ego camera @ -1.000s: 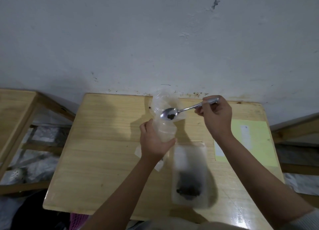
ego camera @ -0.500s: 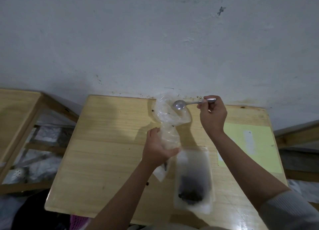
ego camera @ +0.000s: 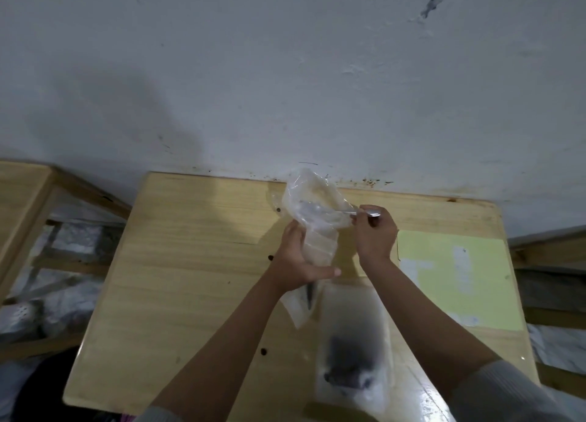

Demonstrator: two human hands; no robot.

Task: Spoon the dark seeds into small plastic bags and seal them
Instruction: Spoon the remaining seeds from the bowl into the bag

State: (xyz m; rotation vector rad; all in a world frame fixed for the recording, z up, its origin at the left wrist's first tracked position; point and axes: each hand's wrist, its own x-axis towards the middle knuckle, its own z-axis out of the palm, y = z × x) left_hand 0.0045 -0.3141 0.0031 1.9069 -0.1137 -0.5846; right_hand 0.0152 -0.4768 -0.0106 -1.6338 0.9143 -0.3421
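My left hand point(ego camera: 301, 261) grips a clear plastic bag point(ego camera: 317, 218) around its middle and holds it upright above the wooden table point(ego camera: 190, 263). The bag's mouth is spread wide at the top. My right hand point(ego camera: 374, 236) holds a metal spoon point(ego camera: 364, 212) by its handle, and the bowl of the spoon is inside the bag's mouth. A few dark seeds show in the bag's lower end under my left hand. Near the table's front edge a clear tray point(ego camera: 353, 342) holds a heap of dark seeds point(ego camera: 347, 364).
A yellow-green sheet point(ego camera: 456, 279) lies on the right of the table. Single loose seeds point(ego camera: 263, 352) are scattered on the tabletop. A white wall rises right behind the table. Another wooden table point(ego camera: 19, 206) stands to the left, with clutter on the floor between.
The spoon, loaded with seeds above the bag a second ago, has moved down into the bag's mouth. My left hand raised and tilted the bag slightly. The camera view shifted a little.
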